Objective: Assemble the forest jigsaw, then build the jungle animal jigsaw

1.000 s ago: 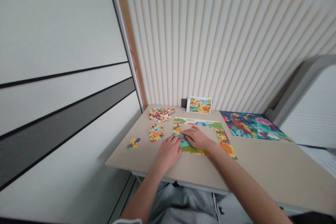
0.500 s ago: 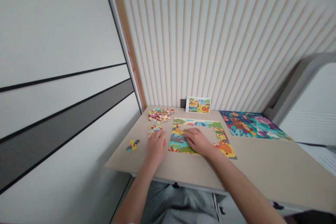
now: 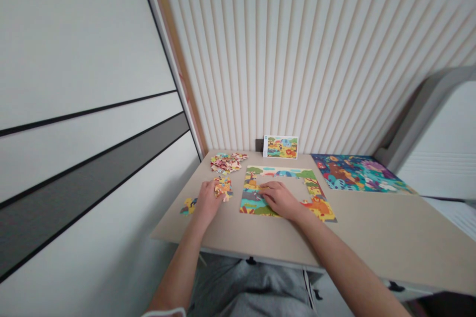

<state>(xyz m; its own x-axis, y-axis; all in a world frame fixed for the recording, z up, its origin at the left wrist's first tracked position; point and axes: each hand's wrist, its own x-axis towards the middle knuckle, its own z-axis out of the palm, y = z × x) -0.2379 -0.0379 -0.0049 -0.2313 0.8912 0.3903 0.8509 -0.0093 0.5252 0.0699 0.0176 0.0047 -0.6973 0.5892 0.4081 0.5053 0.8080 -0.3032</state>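
Observation:
My left hand (image 3: pixel 208 201) is at the left edge of a small patch of yellow and orange puzzle pieces (image 3: pixel 223 187). Its thumb and forefinger look apart; the other fingertips are hidden. A partly built jigsaw puzzle (image 3: pixel 248 206) with animals, trees and grass lies flat in front of me, the bare table showing through its middle. Over its left inner edge rests my right hand (image 3: pixel 279 200), fingers stretched to the left and touching the pieces there. Beyond my left wrist, a few joined yellow and blue puzzle pieces (image 3: pixel 188 205) are partly covered.
A heap of loose puzzle pieces (image 3: pixel 226 162) is at the back left of the table (image 3: pixel 256 235). The picture box or card (image 3: pixel 282 147) stands against the ribbed wall. To the right lies a dark blue finished puzzle (image 3: pixel 357 173), with a grey-white panel (image 3: pixel 442 143) beyond.
My left hand has moved left, uncovering more of the small patch of pieces and covering part of the yellow and blue ones. My right hand has hardly moved.

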